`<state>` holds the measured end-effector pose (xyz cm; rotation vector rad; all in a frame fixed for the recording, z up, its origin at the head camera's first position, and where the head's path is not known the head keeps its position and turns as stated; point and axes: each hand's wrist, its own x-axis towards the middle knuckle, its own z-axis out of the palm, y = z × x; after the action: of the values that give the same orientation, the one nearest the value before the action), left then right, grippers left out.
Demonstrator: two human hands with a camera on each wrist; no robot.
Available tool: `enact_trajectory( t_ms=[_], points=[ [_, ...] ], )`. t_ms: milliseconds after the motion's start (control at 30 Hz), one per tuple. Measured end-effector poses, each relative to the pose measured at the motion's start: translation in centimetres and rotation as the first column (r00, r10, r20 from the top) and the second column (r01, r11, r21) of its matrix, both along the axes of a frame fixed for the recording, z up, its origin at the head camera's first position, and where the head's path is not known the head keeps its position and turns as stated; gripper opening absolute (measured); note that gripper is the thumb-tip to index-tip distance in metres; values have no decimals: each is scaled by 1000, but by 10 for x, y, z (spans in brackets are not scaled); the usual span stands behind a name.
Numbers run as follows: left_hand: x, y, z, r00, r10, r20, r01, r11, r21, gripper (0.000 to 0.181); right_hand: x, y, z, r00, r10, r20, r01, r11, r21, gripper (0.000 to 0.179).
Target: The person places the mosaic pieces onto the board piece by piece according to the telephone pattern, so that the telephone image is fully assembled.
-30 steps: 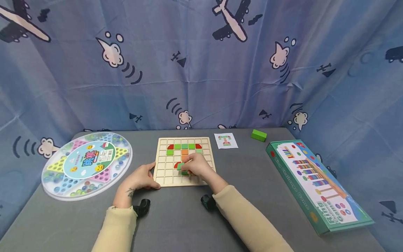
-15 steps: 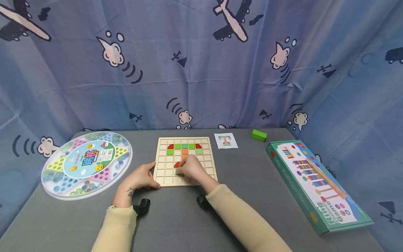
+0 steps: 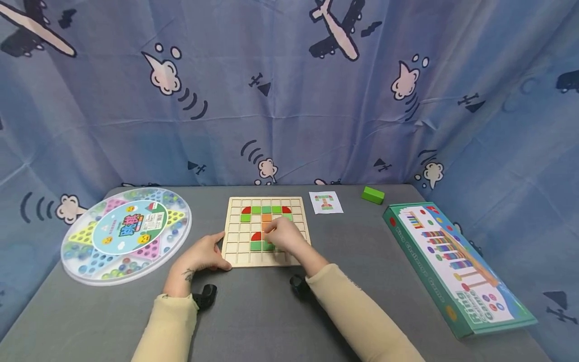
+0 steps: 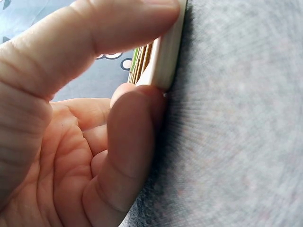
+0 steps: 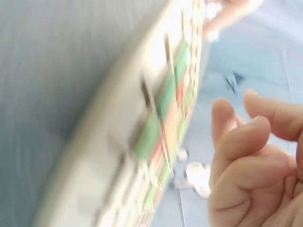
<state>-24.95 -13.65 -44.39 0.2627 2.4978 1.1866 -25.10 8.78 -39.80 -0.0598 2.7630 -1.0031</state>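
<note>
A pale wooden grid board lies mid-table, with red, green and orange tiles set in its squares. My left hand holds the board's near left corner, thumb along the front edge and fingers at the left side. Over the board's lower right part hovers my right hand, fingers loosely bent and nothing between them in the right wrist view. Beside it sit a red rounded tile and a green tile; an orange tile is higher up. The right hand hides some tiles from the head view.
A small pattern card lies right of the board, and a green block stands beyond it. A round marble game takes up the left side. A long green game box lies at the right. A curtain hangs behind.
The right hand has set a green tile into the board's lower row, let it go and drawn up and to the right. The left hand keeps its place at the corner.
</note>
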Motion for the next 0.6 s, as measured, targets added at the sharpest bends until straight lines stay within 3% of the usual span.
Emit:
enact_trajectory(
  t_ms=[100,200,267,367,467,600],
  points=[
    [0,1,2,1000,-8,-8,8,1000,4,100,1,24,6,1000,-21,5,19,978,206,22],
    [1,2,4,1000,-10,-7,10,1000,-9,99,6,47,5,997,-42,61,12,908,418,35],
    [2,3,7,1000,-3,2,3,1000,-26,98,11,59,3,993,-44,110,-15,874,486,38],
    [4,4,10,1000,8,8,-8,998,-58,94,17,69,-2,988,-8,154,-72,861,504,37],
    [6,5,12,1000,24,-2,-24,997,-78,91,22,70,-6,990,40,136,-102,867,487,35],
    [5,7,10,998,35,-57,-40,995,-89,84,24,69,-11,996,31,87,-69,875,478,29]
  ],
)
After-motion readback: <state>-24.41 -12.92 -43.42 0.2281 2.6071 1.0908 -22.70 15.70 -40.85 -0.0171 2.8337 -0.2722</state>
